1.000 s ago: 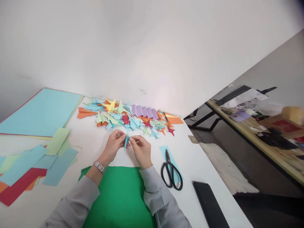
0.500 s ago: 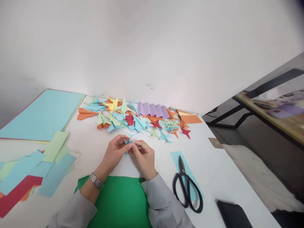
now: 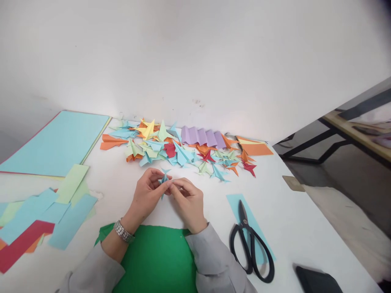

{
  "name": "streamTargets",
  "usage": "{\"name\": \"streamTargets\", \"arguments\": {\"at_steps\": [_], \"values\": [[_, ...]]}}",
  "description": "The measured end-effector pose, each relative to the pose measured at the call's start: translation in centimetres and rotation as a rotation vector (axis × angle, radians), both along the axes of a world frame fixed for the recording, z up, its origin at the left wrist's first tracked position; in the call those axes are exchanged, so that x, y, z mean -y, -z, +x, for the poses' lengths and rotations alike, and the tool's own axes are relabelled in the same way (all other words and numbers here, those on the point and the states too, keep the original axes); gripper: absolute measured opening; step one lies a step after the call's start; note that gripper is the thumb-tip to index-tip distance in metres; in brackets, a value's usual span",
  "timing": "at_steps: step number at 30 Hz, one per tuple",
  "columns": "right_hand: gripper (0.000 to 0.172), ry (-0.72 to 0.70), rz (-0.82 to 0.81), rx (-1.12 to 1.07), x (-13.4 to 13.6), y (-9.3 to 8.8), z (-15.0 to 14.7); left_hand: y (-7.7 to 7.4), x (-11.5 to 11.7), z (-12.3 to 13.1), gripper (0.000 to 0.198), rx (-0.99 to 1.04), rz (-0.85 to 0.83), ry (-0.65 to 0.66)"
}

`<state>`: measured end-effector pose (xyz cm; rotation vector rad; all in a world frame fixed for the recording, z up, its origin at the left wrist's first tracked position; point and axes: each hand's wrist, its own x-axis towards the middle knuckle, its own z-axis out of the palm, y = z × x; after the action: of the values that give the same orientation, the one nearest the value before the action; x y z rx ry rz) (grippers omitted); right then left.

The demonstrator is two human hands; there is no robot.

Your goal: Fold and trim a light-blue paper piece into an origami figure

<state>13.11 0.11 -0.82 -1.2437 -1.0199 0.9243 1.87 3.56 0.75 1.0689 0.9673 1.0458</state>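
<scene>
A small blue folded paper figure (image 3: 164, 179) is held upright between my two hands, over the white table. My left hand (image 3: 149, 189), with a metal watch on its wrist, grips it between thumb and fingers. The thumb and fingers of my right hand (image 3: 187, 199) are pinched together at its right side, and the fingertips of both hands meet there. Part of the figure is hidden by the fingers. Behind my hands lies a long pile of folded paper figures (image 3: 183, 154) in blue, green, orange, yellow and red.
Black scissors (image 3: 244, 217) lie on a blue paper strip (image 3: 234, 202) at the right, near a black object (image 3: 317, 280). Cut paper strips (image 3: 69, 224) and large blue sheets (image 3: 61, 142) are at the left. Pleated purple paper (image 3: 203, 136) stands by the wall. Green material (image 3: 157, 260) is nearest me.
The view has shifted slightly, so the scissors and black object appear farther right and lower. Both hands keep the blue figure between them, with only slight finger movement.
</scene>
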Motion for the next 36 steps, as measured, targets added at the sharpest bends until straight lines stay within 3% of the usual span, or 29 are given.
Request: {"name": "streamTargets", "arguments": {"at_steps": [9, 16, 25, 36], "values": [[0.011, 0.001, -0.021, -0.055, -0.23, -0.03, -0.34, 0.06, 0.03, 0.06, 0.036, 0.013, -0.030, -0.094], [0.024, -0.024, -0.025, -0.067, -0.34, 0.40, 0.00, -0.05, -0.05, -0.01, 0.033, 0.020, -0.050, -0.075], [0.018, 0.017, -0.060, -0.092, -0.46, 0.67, 0.14, 0.33, 0.08, -0.06, 0.037, 0.048, -0.051, -0.014], [0.019, -0.015, -0.079, -0.101, -0.51, 0.72, 0.37, 0.40, -0.13, 0.12, 0.032, 0.032, -0.067, -0.062]]}}
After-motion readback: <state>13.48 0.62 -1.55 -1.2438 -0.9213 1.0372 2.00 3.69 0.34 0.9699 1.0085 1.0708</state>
